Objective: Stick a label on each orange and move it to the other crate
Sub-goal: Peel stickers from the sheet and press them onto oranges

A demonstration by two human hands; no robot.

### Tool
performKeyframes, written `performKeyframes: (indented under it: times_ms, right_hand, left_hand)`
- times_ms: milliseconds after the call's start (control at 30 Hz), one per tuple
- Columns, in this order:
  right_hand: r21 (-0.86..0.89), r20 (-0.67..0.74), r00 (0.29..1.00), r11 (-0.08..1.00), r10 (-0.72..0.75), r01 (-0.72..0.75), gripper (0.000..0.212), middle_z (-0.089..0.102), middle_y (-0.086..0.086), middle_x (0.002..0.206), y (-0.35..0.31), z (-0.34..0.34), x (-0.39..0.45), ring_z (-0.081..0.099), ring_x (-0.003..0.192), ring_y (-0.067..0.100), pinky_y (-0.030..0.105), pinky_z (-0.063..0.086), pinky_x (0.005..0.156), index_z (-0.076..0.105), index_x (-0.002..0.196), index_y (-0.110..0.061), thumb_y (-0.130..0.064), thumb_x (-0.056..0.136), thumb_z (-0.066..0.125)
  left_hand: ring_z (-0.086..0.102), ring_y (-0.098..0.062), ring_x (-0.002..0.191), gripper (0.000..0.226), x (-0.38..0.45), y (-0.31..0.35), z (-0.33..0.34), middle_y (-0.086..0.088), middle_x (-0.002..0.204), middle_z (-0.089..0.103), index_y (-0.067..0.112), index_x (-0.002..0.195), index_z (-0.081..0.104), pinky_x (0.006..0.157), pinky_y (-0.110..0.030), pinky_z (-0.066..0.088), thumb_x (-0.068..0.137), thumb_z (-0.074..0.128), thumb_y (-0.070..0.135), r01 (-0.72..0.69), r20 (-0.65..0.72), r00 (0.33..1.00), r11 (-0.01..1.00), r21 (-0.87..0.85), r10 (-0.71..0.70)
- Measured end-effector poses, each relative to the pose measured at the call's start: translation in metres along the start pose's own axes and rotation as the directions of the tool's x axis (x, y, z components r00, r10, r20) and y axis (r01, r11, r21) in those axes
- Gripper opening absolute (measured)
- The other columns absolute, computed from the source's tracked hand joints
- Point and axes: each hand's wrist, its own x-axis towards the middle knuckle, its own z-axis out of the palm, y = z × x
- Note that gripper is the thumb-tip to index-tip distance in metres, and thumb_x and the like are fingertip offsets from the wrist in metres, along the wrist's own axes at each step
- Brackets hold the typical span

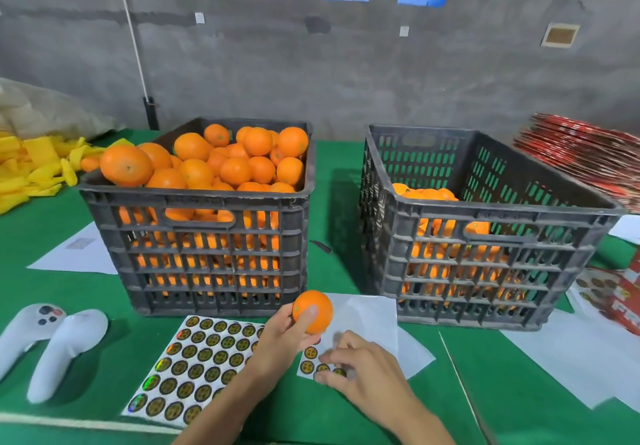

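Left hand [277,335]: holds one round orange fruit [312,311] up above the sticker sheet.
Right hand [360,368]: fingertips bent down on the white sheet of round gold stickers [194,368], picking at one.
Left dark plastic crate [207,247]: piled high with oranges.
Right dark plastic crate [485,257]: part full.

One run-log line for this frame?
left hand: holds orange | right hand: fingers on sticker sheet | full crate | partly filled crate

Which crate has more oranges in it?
The left crate: its oranges pile above the rim, while the right crate is only partly filled.
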Motion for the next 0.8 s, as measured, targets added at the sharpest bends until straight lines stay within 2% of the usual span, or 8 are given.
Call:
performKeyframes:
  times_ms: [100,167,300,400,467,567,700,800]
  right_hand:
    - [0.04,-0.024,1.0,0.999,-0.015,0.016,0.043,0.049,-0.021,0.094,-0.002,0.001,0.0,0.045,0.075,0.002,0.015,0.031,0.069,0.073,0.116,-0.038,-0.067,0.087,0.063]
    - [0.078,-0.031,0.999,0.997,-0.013,0.016,0.038,0.051,-0.02,0.093,-0.003,0.002,-0.001,0.046,0.074,0.002,0.014,0.033,0.069,0.074,0.113,-0.037,-0.063,0.088,0.065]
    - [0.187,-0.013,1.0,0.982,0.019,-0.017,0.024,0.056,-0.011,0.09,-0.004,0.001,-0.001,0.049,0.074,0.004,0.019,0.039,0.07,0.075,0.098,-0.033,-0.054,0.087,0.072]
    - [0.243,0.0,1.0,0.97,0.022,-0.021,0.018,0.061,-0.008,0.089,-0.005,0.0,-0.002,0.052,0.079,0.007,0.027,0.045,0.078,0.07,0.084,-0.032,-0.05,0.085,0.074]
    - [0.25,-0.004,1.0,0.968,0.022,-0.02,0.025,0.058,-0.01,0.092,-0.005,-0.001,-0.003,0.05,0.077,0.007,0.027,0.045,0.077,0.07,0.094,-0.034,-0.055,0.081,0.075]
    - [0.232,0.007,1.0,0.973,0.008,-0.01,0.054,0.049,-0.015,0.094,-0.003,-0.004,-0.004,0.048,0.078,0.005,0.021,0.041,0.073,0.071,0.116,-0.033,-0.067,0.074,0.075]
    - [0.112,0.02,0.996,0.99,-0.083,0.08,0.044,0.043,-0.023,0.09,-0.002,-0.005,-0.003,0.051,0.082,0.004,0.026,0.046,0.078,0.076,0.113,-0.029,-0.062,0.086,0.068]
    - [0.001,0.018,0.991,0.992,-0.129,0.129,0.04,0.041,-0.019,0.093,-0.004,-0.004,-0.004,0.049,0.081,0.005,0.028,0.045,0.078,0.074,0.112,-0.03,-0.061,0.095,0.055]
  left_hand:
    - [0.074,-0.023,0.107,0.033,-0.003,0.0,0.0,-0.008,0.125,0.069,0.017,0.124,0.061,0.077,-0.021,0.058,0.098,0.067,0.036,-0.003,0.002,1.0,1.0,0.018,0.003]
    - [0.073,-0.022,0.108,0.034,-0.004,0.001,0.001,-0.005,0.126,0.068,0.019,0.125,0.06,0.076,-0.019,0.058,0.098,0.066,0.039,-0.014,0.005,1.0,0.999,0.038,0.014]
    - [0.074,-0.02,0.106,0.042,-0.004,0.0,0.001,-0.003,0.127,0.068,0.019,0.132,0.056,0.078,-0.019,0.058,0.098,0.065,0.041,-0.021,0.012,1.0,0.998,0.054,0.021]
    - [0.073,-0.02,0.109,0.047,-0.003,-0.002,0.001,-0.003,0.129,0.067,0.017,0.137,0.054,0.086,-0.024,0.058,0.098,0.065,0.041,-0.032,0.021,0.999,0.998,0.061,0.031]
    - [0.073,-0.019,0.108,0.052,-0.004,-0.003,0.001,-0.002,0.127,0.067,0.019,0.135,0.055,0.085,-0.023,0.058,0.093,0.066,0.047,-0.047,0.02,0.999,0.997,0.066,0.046]
    - [0.075,-0.017,0.105,0.054,-0.004,-0.003,0.001,0.0,0.126,0.068,0.024,0.132,0.056,0.084,-0.023,0.057,0.089,0.066,0.054,-0.057,0.023,0.998,0.996,0.063,0.056]
    - [0.075,-0.016,0.102,0.061,-0.001,-0.008,-0.001,0.002,0.127,0.068,0.026,0.135,0.055,0.09,-0.027,0.056,0.085,0.068,0.059,-0.062,0.021,0.998,0.996,0.064,0.061]
    - [0.074,-0.014,0.104,0.066,0.001,-0.012,-0.003,0.0,0.128,0.068,0.026,0.135,0.056,0.099,-0.037,0.057,0.084,0.071,0.066,-0.08,0.019,0.997,0.994,0.075,0.078]
